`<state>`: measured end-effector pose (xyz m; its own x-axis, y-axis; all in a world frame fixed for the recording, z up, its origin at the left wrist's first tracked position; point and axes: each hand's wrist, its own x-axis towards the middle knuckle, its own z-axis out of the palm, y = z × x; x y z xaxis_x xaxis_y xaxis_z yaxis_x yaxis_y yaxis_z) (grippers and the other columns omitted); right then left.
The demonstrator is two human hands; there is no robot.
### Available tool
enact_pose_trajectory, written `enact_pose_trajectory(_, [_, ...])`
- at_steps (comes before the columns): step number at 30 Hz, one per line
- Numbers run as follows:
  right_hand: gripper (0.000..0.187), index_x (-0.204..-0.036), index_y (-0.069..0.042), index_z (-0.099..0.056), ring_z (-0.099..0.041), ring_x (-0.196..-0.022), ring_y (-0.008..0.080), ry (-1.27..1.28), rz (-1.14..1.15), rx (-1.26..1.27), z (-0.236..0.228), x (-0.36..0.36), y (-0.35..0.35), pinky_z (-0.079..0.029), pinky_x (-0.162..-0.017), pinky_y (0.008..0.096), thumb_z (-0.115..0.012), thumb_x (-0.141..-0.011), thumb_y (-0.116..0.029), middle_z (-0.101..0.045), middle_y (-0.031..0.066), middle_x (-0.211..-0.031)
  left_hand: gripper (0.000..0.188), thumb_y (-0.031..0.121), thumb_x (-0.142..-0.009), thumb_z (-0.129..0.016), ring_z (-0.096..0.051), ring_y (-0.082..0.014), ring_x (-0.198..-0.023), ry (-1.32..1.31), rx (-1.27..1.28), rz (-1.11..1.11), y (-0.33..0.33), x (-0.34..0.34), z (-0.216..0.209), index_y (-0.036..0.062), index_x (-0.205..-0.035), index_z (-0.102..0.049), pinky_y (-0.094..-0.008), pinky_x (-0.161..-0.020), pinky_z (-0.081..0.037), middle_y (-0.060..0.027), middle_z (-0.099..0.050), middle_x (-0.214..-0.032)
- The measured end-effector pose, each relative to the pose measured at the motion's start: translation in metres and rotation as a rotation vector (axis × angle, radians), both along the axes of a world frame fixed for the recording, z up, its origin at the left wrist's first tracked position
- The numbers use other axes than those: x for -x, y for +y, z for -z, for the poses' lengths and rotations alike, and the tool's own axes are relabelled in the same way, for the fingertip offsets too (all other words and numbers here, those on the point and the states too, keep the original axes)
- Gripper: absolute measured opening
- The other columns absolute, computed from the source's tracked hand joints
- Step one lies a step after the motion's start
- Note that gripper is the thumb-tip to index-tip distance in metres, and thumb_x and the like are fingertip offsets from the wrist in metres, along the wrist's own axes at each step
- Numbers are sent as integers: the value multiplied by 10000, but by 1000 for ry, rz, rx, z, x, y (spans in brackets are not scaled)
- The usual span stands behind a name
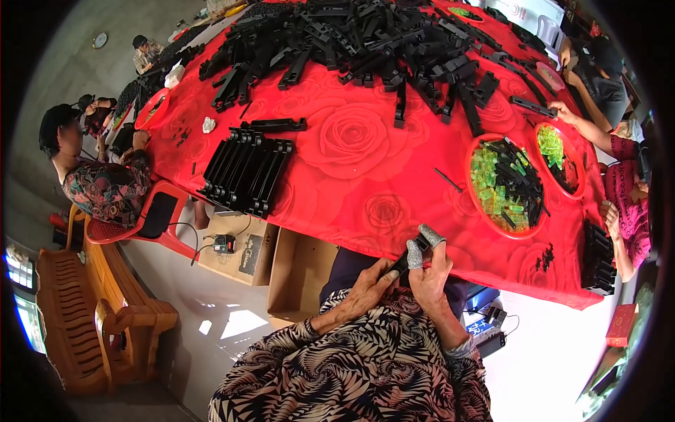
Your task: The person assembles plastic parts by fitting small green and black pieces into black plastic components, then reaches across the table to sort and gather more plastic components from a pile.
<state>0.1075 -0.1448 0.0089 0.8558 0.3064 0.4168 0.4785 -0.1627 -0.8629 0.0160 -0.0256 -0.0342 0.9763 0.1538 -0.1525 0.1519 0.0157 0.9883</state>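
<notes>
Now my left hand is closed around a black part by the near edge of the red tablecloth. My right hand pinches its far end between grey-wrapped fingers.

Dark print stood on the brown cardboard box, reddish characters on the white boxy container, and pale characters on the blue flat package.

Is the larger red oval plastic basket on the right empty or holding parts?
Holding parts: in the red oval plastic basket, translucent green pieces lie mostly left, narrow black pieces mostly right.
</notes>
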Motion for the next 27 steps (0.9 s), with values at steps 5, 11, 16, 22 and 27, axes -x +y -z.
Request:
enact_pose_trajectory(5, [327,-1170,52,-538,-683,-752,240,27,-9,-29,7,4,-6,-539,-640,333,-647,-879,-47,-657,174,-845,172,173,-979,-503,-509,-139,-571,-88,-110,22,2,2,3,0,-980,-503,-312,-520,-397,-78,-593,-674])
enact_pose_trajectory(11, [314,-1156,40,-557,-645,-761,180,29,17,-52,13,-6,5,-528,-674,318,-663,-873,-45,-652,156,-889,150,141,-937,-521,-541,-245,-537,-92,-223,-79,-3,-4,0,-6,-947,-492,-364,-536,-421,-154,-560,-630])
enact_pose_trajectory(16, [336,-1179,32,-557,-591,-763,144,-33,-46,-113,-19,-23,23,-511,-705,301,-668,-874,-55,-622,108,-856,135,114,-939,-510,-510,-337,-493,-281,-381,-209,-7,-17,-28,-3,-920,-445,-408,-477,-377,-159,-489,-586])
enact_pose_trajectory(22, [438,-1311,2,-451,-539,-989,126,372,-180,-417,-35,-21,35,-456,-864,261,-619,-912,-60,-560,84,-1116,184,94,-946,-519,-527,-284,-490,-141,-248,-336,10,-42,-59,-26,-1045,-420,-393,-476,-386,-165,-513,-582])
enact_pose_trajectory(27, [249,-1141,10,-576,-578,-910,119,464,-284,-237,-22,-3,33,-472,-818,269,-588,-940,-136,-634,49,-965,307,70,-938,-507,-547,-294,-495,-197,-263,-410,10,-49,-61,-30,-1183,-351,-402,-479,-381,-173,-512,-567])
